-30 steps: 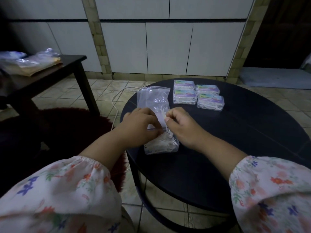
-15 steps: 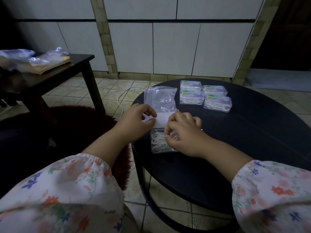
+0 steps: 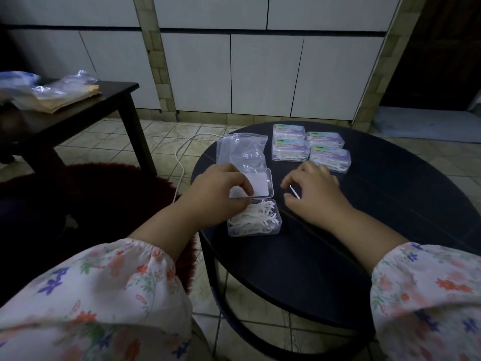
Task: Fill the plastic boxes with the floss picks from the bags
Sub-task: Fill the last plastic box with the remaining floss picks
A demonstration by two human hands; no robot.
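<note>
A clear plastic box (image 3: pixel 256 222) full of white floss picks lies open near the left edge of the round black table (image 3: pixel 338 256). Its lid (image 3: pixel 261 184), with a white label, is folded back flat. My left hand (image 3: pixel 220 190) pinches the lid's near edge at the hinge. My right hand (image 3: pixel 313 190) rests on the table to the right of the box, its curled fingers and thumb around a single white floss pick (image 3: pixel 295 192). An empty clear bag (image 3: pixel 243 151) lies behind the lid. Several closed, filled boxes (image 3: pixel 289 150) sit in a group at the back.
A dark side table (image 3: pixel 86 113) at the left carries plastic bags (image 3: pixel 62 89). A white cable (image 3: pixel 182 155) runs over the tiled floor beside a dark red rug (image 3: pixel 104 194). White cabinet doors line the back wall.
My right hand has left the box and moved right onto the table, over a loose pick. The lid now lies open and flat. My left hand stays at the box.
</note>
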